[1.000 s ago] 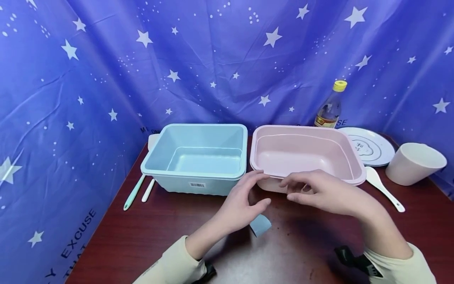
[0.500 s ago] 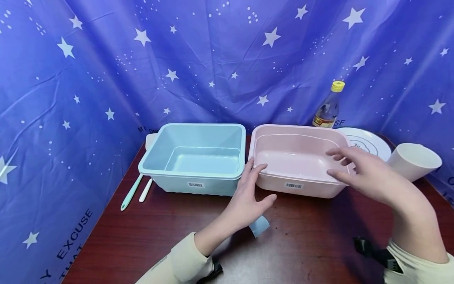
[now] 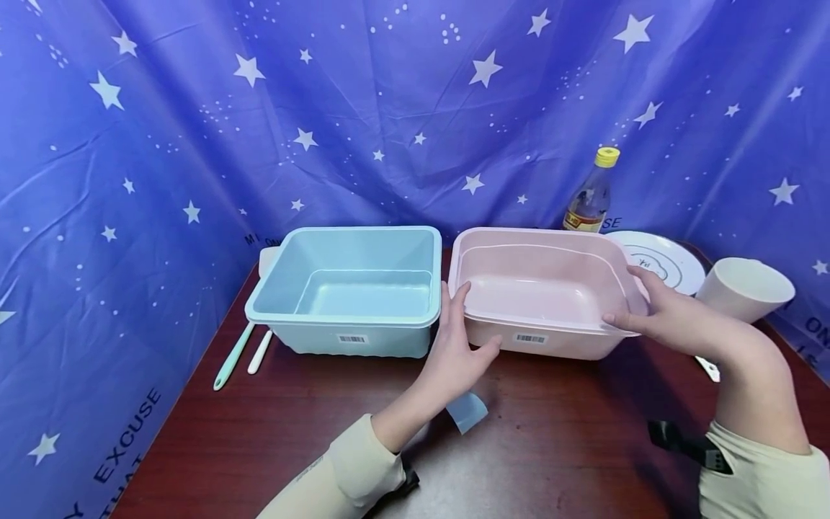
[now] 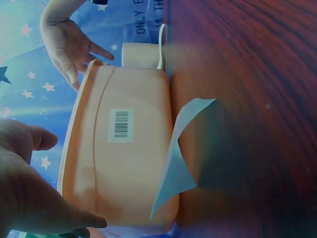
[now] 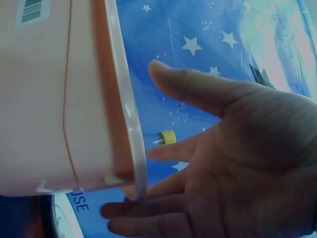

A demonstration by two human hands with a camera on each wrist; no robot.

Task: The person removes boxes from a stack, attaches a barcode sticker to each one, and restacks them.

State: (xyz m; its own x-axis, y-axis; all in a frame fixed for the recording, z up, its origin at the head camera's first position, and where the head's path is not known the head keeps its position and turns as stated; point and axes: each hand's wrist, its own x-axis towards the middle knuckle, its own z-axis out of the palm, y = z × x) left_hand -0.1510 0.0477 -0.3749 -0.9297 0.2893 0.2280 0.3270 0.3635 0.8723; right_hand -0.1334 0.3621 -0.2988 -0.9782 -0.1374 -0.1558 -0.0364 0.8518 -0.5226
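Note:
A pink plastic basin [image 3: 570,347] sits between my hands, its barcode label facing me. At its left end my left hand [image 3: 450,357] has its fingers extended between the basin and a light blue basin [image 3: 305,340], thumb held apart. Over the right end my right hand [image 3: 687,321] is spread, thumb near the front rim and fingers at the outer side. In the right wrist view, the right hand's fingers [image 5: 168,191] reach past the rim without curling round it; whether they touch is unclear. A curled blue scrap [image 3: 467,412] lies on the table in front.
Behind the pink basin stands a bottle [image 3: 588,198] with a yellow cap. White plates [image 3: 681,263], a tilted white cup [image 3: 746,288] and a mostly hidden white spoon [image 3: 710,370] are on the right. Two handles, green [image 3: 233,357] and white [image 3: 259,353], protrude left of the blue basin.
My right hand has moved from the pink basin's front rim to its right end. The left hand has slid slightly forward between the two basins. The head view has shifted a little.

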